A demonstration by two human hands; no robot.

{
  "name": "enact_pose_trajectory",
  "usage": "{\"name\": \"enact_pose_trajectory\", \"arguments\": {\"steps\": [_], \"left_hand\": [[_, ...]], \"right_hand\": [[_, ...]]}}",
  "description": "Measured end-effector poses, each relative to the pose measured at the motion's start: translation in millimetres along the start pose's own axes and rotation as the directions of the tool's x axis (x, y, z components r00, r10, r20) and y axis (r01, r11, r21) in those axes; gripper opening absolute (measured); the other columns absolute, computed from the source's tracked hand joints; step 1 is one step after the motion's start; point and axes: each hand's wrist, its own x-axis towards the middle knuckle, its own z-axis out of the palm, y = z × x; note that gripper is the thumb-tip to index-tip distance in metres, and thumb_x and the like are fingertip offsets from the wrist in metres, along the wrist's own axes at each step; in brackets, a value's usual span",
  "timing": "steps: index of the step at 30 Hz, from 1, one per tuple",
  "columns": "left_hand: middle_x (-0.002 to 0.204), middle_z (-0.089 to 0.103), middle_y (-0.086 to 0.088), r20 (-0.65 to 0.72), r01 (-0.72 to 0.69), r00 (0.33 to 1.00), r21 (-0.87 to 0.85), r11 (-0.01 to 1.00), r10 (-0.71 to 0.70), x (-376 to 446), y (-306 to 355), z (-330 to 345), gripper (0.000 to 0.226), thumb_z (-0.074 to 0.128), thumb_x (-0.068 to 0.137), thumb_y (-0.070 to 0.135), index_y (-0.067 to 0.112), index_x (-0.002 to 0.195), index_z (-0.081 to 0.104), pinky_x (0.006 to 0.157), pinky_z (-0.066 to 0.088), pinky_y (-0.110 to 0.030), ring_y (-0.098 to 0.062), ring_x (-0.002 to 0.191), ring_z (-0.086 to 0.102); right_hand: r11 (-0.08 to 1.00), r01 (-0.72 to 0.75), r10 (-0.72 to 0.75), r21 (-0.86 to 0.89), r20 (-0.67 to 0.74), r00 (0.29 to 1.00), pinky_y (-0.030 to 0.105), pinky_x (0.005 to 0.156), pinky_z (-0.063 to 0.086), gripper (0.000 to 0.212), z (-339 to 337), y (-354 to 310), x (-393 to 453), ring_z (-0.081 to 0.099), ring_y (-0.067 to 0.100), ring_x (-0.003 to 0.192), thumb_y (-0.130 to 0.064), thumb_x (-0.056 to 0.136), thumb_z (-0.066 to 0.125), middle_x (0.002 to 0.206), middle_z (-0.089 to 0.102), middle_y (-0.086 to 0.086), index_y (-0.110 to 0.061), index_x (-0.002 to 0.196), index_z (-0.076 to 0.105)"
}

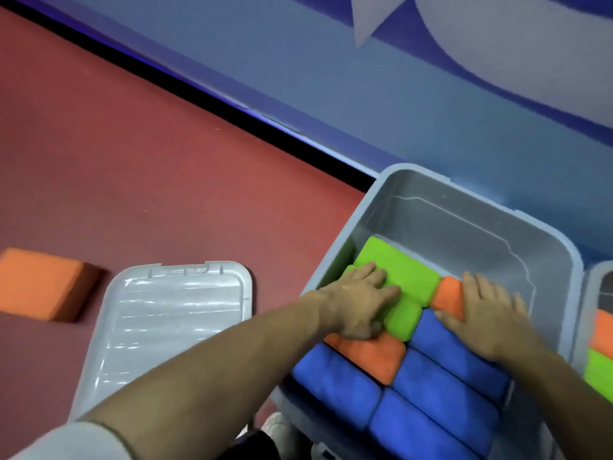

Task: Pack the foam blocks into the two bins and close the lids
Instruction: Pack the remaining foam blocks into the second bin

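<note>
Nearest in the grey bin (391, 180), blue foam blocks (438, 396) lie packed side by side, and the step in hand looks like pressing the row beyond them flat, which goes best with even, spread palms so the soft blocks seat level and leave the bin's empty far end free. The left hand (360, 302) lies flat, its grip open, on the green block (408, 287), and the right hand (487, 310) likewise on an orange one (447, 295), neither closed around anything. Further left on the red floor (149, 144) lie the loose lid (166, 320) and an unpacked orange block (39, 283); the second bin (597, 277) shows at the right edge.

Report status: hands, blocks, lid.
Left hand flat on green block, right hand on orange block. Lid off. One orange block still on floor.
</note>
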Motion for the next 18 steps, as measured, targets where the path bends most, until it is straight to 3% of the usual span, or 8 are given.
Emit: {"name": "enact_pose_trajectory", "arguments": {"steps": [2,4,7,9,14,16,18], "left_hand": [[0.127,0.051,-0.018,-0.071,0.026,0.997,-0.029,0.999,-0.028,-77,-35,-11,0.057,0.059,0.081,0.03,0.013,0.135,0.048,0.102,0.04,-0.044,-0.037,0.122,0.044],[0.12,0.057,-0.011,-0.068,0.268,0.96,-0.062,0.961,-0.272,-177,-73,-17,0.053,0.054,0.085,0.03,0.017,0.136,0.048,0.096,0.044,-0.04,-0.031,0.114,0.05],[0.127,0.057,-0.006,0.045,0.667,0.745,-0.013,0.745,-0.666,-350,-101,-15,0.052,0.048,0.09,0.035,0.02,0.14,0.043,0.096,0.044,-0.039,-0.026,0.118,0.05],[0.131,0.055,-0.003,0.14,0.797,0.586,0.076,0.599,-0.798,-455,-93,-3,0.055,0.047,0.092,0.038,0.021,0.143,0.038,0.098,0.044,-0.039,-0.024,0.119,0.048],[0.142,0.047,-0.005,0.266,0.932,0.317,0.089,0.351,-0.91,-611,-57,64,0.072,0.05,0.09,0.049,0.02,0.151,0.024,0.1,0.044,-0.043,-0.028,0.126,0.044],[0.143,0.046,-0.005,0.297,0.954,0.275,0.029,0.297,-0.914,-632,-41,90,0.073,0.051,0.089,0.051,0.019,0.15,0.024,0.1,0.043,-0.045,-0.03,0.127,0.043],[0.139,0.048,-0.005,0.304,0.959,0.282,-0.05,0.281,-0.91,-632,-29,111,0.071,0.052,0.088,0.048,0.019,0.147,0.027,0.098,0.044,-0.044,-0.03,0.124,0.044]], "right_hand": [[0.991,0.135,-0.134,0.002,-0.091,0.987,0.054,0.094,0.04,0.085,-19,-32,-10,0.05,0.038,0.114,-0.07,0.077,0.033,0.127,0.053,0.018,-0.007,0.131,0.045],[0.974,0.224,-0.218,0.039,-0.122,0.968,0.054,0.088,0.045,0.081,-48,-77,-25,0.056,0.039,0.103,-0.066,0.073,0.036,0.115,0.06,0.018,-0.005,0.123,0.055],[0.927,0.375,-0.353,0.023,-0.287,0.891,0.056,0.094,0.042,0.073,-104,-149,-56,0.054,0.038,0.108,-0.06,0.075,0.042,0.118,0.06,0.015,-0.007,0.123,0.056],[0.882,0.47,-0.438,-0.006,-0.374,0.817,0.057,0.096,0.041,0.072,-143,-198,-84,0.053,0.039,0.111,-0.062,0.077,0.041,0.117,0.061,0.014,-0.008,0.123,0.056],[0.698,0.695,-0.696,-0.174,-0.392,0.601,0.057,0.102,0.034,0.07,-194,-332,-163,0.049,0.037,0.118,-0.065,0.08,0.034,0.114,0.062,0.008,-0.013,0.12,0.06],[0.588,0.769,-0.8,-0.253,-0.327,0.504,0.057,0.106,0.028,0.071,-197,-381,-203,0.045,0.034,0.121,-0.065,0.08,0.028,0.116,0.061,0.005,-0.016,0.12,0.06],[0.467,0.83,-0.883,-0.305,-0.22,0.416,0.054,0.111,0.017,0.078,-196,-426,-240,0.038,0.031,0.127,-0.066,0.078,0.016,0.123,0.057,0.002,-0.019,0.125,0.056]]}}
